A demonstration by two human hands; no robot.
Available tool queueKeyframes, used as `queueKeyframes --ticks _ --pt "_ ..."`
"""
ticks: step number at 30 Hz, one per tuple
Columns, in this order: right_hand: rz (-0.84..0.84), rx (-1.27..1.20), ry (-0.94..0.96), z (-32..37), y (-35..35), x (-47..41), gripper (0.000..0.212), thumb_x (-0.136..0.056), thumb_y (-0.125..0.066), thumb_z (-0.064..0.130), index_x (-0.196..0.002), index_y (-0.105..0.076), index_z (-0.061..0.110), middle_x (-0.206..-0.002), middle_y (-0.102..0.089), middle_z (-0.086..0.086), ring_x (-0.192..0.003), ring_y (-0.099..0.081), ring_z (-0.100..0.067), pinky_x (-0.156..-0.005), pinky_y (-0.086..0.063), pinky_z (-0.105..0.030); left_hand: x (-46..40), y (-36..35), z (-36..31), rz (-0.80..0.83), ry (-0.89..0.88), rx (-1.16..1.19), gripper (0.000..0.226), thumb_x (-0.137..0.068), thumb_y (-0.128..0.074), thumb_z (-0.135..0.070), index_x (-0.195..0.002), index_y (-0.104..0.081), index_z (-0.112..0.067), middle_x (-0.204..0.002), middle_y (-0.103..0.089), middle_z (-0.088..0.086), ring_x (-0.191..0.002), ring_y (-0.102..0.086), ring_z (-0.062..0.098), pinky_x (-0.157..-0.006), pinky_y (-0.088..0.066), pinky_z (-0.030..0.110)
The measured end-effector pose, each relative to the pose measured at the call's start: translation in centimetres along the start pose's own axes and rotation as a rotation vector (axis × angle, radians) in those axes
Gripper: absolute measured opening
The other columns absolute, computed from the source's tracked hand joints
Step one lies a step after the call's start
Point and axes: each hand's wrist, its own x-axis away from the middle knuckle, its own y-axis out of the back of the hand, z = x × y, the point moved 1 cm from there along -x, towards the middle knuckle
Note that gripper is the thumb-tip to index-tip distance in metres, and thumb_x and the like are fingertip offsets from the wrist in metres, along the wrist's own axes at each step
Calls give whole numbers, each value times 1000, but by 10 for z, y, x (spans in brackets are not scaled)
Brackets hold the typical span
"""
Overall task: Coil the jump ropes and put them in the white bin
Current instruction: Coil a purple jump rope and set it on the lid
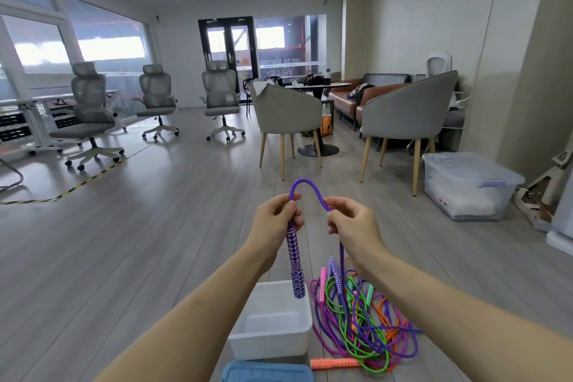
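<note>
My left hand (pixel 274 220) grips the purple jump rope (pixel 305 186) at the top of its patterned handle (pixel 294 263), which hangs straight down over the white bin (pixel 248 332). My right hand (pixel 350 226) pinches the same rope a short way along, so a small arch of cord stands between the two hands. The rest of the purple cord drops from my right hand into a tangled pile of ropes (pixel 369 332) on the floor, purple, pink, green and orange. The white bin stands on the floor left of the pile and holds no rope.
An orange handle (pixel 335 363) lies at the pile's near edge. A blue lid (pixel 266 372) sits in front of the bin. A clear lidded storage box (pixel 468 186) stands at right near two grey armchairs (pixel 409 115). Office chairs (pixel 90 112) line the left side.
</note>
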Motion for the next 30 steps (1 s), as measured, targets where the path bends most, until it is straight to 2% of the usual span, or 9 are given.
queueKeyframes --ticks 3,5,8,12,15,18,22,26,30 --pt "-19 7 27 4 6 1 19 -97 -68 11 -107 -74 25 -96 -74 5 -78 -66 -13 -63 -51 -19 0 -6 -1 -33 54 26 23 -108 -49 -16 -112 -70 -6 -81 -60 7 -67 -59 15 -68 -55 27" --pt "-71 -22 40 6 11 0 14 -95 -71 12 -103 -74 23 -95 -75 3 -78 -66 -12 -65 -51 -19 0 -10 0 -29 91 36 25 -108 -50 -17 -109 -71 -4 -78 -57 7 -64 -56 14 -64 -53 26" --pt "-122 -84 -2 8 18 -1 13 -96 -68 9 -103 -74 18 -93 -73 -2 -82 -63 -13 -71 -52 -23 -1 -18 3 31 119 36 23 -108 -50 -14 -115 -69 -3 -79 -60 7 -67 -60 14 -68 -53 25" --pt "-104 -63 -87 7 26 -3 29 -98 -54 1 -110 -75 17 -85 -67 -3 -77 -56 -14 -73 -51 -27 -3 -26 4 39 114 37 21 -107 -49 -12 -119 -66 -7 -85 -68 9 -73 -68 15 -72 -57 24" --pt "-57 -76 -45 10 31 -1 27 -97 -61 2 -110 -75 21 -94 -73 0 -79 -61 -12 -64 -50 -20 -4 -30 7 49 154 12 22 -108 -49 -13 -114 -68 -5 -87 -67 9 -76 -68 17 -74 -58 26" --pt "-79 -129 -1 12 34 -1 19 -91 -73 3 -106 -75 15 -94 -76 -2 -75 -65 -11 -54 -47 -12 -3 -33 7 78 186 11 22 -108 -49 -12 -110 -70 -4 -89 -62 10 -75 -63 18 -76 -57 30" --pt "-61 -122 -42 6 32 -1 12 -91 -74 4 -99 -76 13 -83 -73 -4 -72 -62 -13 -58 -49 -18 -2 -39 8 133 175 -12 23 -107 -51 -16 -113 -71 -6 -87 -62 9 -76 -63 19 -76 -58 28" --pt "-40 -78 -90 0 29 -1 21 -97 -61 1 -107 -76 11 -75 -68 -5 -66 -58 -12 -60 -49 -20 -2 -44 11 137 167 -26 24 -106 -53 -18 -114 -73 -7 -86 -64 10 -78 -65 21 -80 -61 32" --pt "24 -53 -76 1 28 1 20 -96 -65 3 -107 -76 15 -89 -75 -7 -75 -64 -15 -58 -49 -20 -3 -44 13 139 168 -5 25 -106 -54 -18 -114 -73 -5 -86 -63 10 -78 -64 20 -82 -61 32"
